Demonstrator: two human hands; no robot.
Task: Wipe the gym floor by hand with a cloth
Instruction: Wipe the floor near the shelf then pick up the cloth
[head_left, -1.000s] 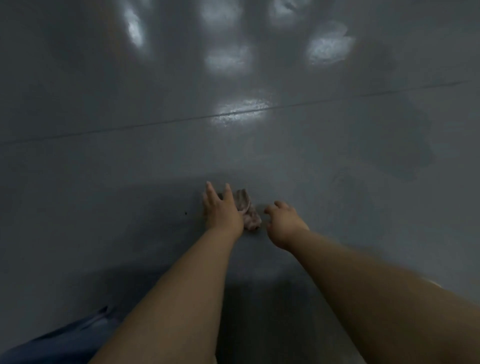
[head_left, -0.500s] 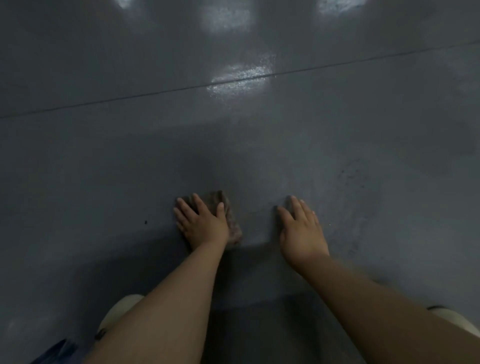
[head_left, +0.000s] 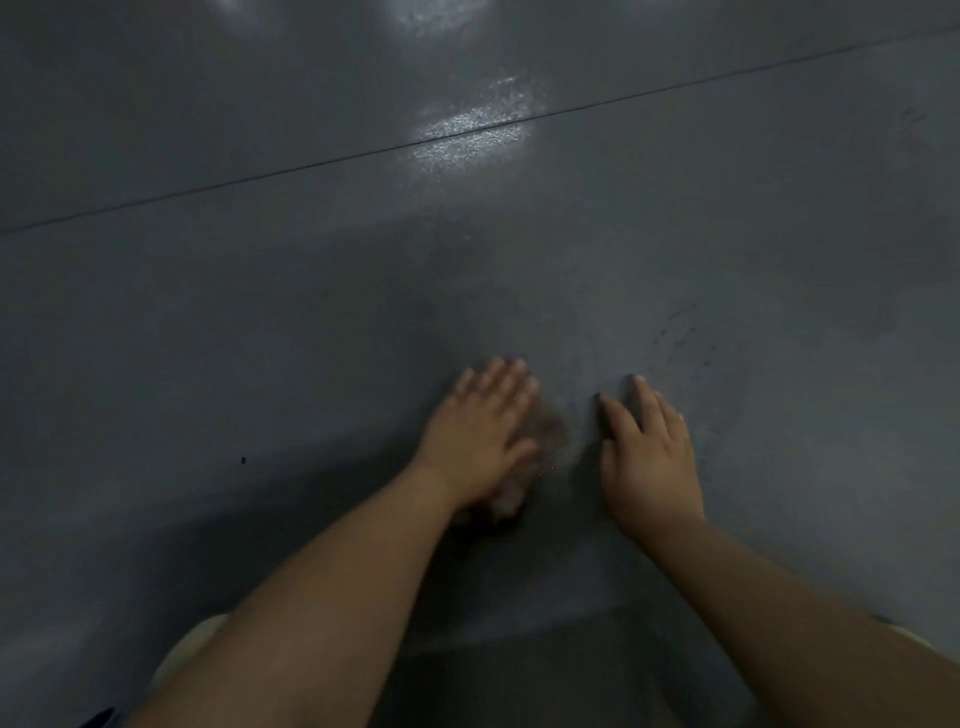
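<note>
A small brownish cloth (head_left: 545, 431) lies on the dark grey gym floor (head_left: 311, 322), mostly hidden under my left hand (head_left: 480, 436). That hand presses flat on the cloth with its fingers straight and blurred by motion. Only the cloth's right edge and a bit near the wrist show. My right hand (head_left: 649, 457) rests flat on the bare floor just right of the cloth, fingers spread, holding nothing.
A thin seam (head_left: 467, 132) runs across the floor farther ahead, with bright light reflections on it. Faint curved wipe marks (head_left: 685, 338) show to the right of my hands. A tiny dark speck (head_left: 243, 460) sits to the left. Pale shapes, perhaps my knees (head_left: 187, 649), are near the bottom.
My left hand has slid the cloth to the right, closer to my right hand. My right hand stayed flat on the floor. The view tilted further down.
</note>
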